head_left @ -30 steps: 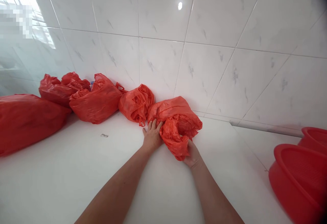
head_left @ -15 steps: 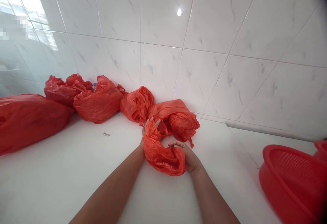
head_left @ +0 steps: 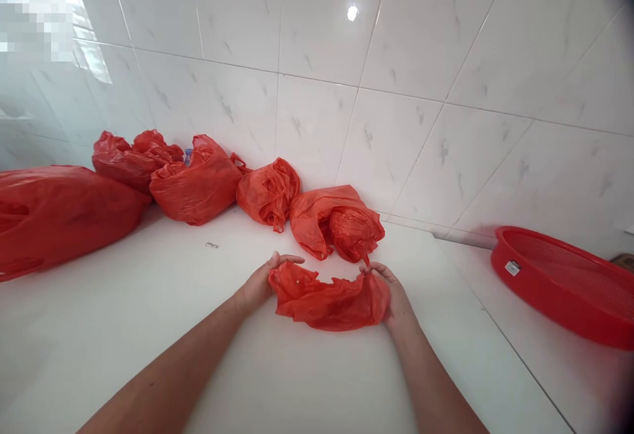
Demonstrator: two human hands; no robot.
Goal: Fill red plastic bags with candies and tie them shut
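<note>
A thin, crumpled red plastic bag [head_left: 329, 305] is spread sideways between my two hands, low over the white tabletop. My left hand [head_left: 258, 283] has hold of its left end; one finger reaches straight along the bag's upper edge. At the other end, the fingers of my right hand [head_left: 399, 295] are bent around the plastic, partly covered by it. The bag's upper edge looks ragged and sags in the middle. Just beyond it lies a filled red bag [head_left: 314, 219] with a rounded bundle [head_left: 354, 229] at its right side.
Several more filled red bags stand along the tiled wall [head_left: 317, 117], among them a knotted one [head_left: 267, 193], a bulging one [head_left: 198, 186] and a large one [head_left: 64, 216] at far left. A red plastic basket [head_left: 559, 302] stands at right. A small mark [head_left: 212, 245] shows on the tabletop.
My hands have moved apart, and the red bag between them has gone from a bunched curve to a wider spread. In view, the red basket at right appears higher and farther off.
</note>
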